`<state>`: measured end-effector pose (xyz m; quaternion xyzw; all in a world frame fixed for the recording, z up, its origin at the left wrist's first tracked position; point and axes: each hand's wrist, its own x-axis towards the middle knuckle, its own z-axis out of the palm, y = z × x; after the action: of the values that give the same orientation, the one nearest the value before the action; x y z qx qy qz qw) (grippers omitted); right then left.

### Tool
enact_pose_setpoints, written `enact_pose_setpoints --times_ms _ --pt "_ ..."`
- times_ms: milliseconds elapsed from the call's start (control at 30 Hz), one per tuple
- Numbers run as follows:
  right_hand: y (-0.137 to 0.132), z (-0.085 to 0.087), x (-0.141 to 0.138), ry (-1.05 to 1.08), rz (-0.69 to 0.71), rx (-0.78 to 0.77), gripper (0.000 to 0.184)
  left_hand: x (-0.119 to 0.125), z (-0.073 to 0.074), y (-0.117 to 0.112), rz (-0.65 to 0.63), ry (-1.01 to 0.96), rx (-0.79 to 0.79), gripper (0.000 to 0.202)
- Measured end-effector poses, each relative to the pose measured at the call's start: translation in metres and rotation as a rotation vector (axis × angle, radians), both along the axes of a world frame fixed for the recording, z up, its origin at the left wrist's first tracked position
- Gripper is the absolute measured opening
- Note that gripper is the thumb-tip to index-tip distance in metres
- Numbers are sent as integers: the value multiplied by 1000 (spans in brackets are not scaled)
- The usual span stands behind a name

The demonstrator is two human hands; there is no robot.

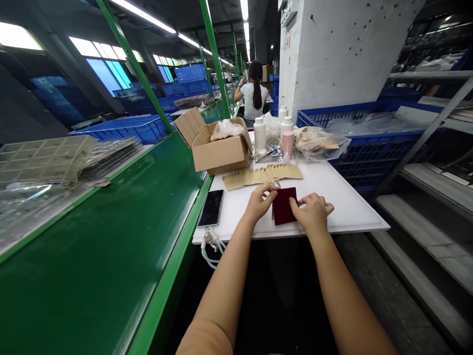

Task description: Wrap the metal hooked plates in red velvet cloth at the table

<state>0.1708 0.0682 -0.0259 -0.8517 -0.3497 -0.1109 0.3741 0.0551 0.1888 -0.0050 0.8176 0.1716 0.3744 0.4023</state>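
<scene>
A flat dark red square piece, cloth-like in look, is held over the near part of the white table. My left hand is closed in a pinch at its upper left corner, where a small pale curved thing shows by the fingertips. On the right side, my right hand grips the piece with the thumb on its face and the fingers partly hidden. Just beyond my hands, a fanned row of tan paper envelopes lies across the table.
An open cardboard box and a phone are at the left. White bottles, a pink bottle and a plastic bag stand behind. A green conveyor runs alongside; a blue crate borders the right. A person sits ahead.
</scene>
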Motion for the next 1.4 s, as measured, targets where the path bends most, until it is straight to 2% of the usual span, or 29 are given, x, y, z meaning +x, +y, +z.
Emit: enact_pose_setpoints --times_ms 133,233,300,400,500,600,700,900,1000,1100,1233,1400 --pt "-2 -2 5 4 -6 -29 44 -12 2 8 -83 40 -63 23" --pt "-11 -9 16 52 -44 -93 56 -14 0 11 -108 44 -79 25" --pt "-18 -15 21 74 -61 -104 56 -14 -3 12 -126 37 -80 26" --pt "-22 -21 20 55 -17 -37 49 -15 -10 10 -131 -18 -119 41" --pt "-13 -19 11 66 89 56 47 -18 -20 6 -132 -51 -199 57" --pt "3 -14 4 97 159 112 46 -21 -28 2 -111 28 -216 39" --pt "13 -12 4 122 193 128 45 -26 -29 -2 -99 121 -199 25" --pt "1 -27 11 125 290 18 36 -34 -20 -6 -216 216 -114 36" --pt "-4 -32 14 82 306 -27 32 -33 -17 -6 -244 214 -136 34" --pt "-5 -35 15 56 315 -45 30 -25 -20 -7 -154 225 -214 16" --pt "-6 -36 15 27 322 -60 27 -12 -27 -14 17 232 -190 31" --pt "-10 -36 16 4 367 -81 24 -10 -29 -20 97 296 -78 26"
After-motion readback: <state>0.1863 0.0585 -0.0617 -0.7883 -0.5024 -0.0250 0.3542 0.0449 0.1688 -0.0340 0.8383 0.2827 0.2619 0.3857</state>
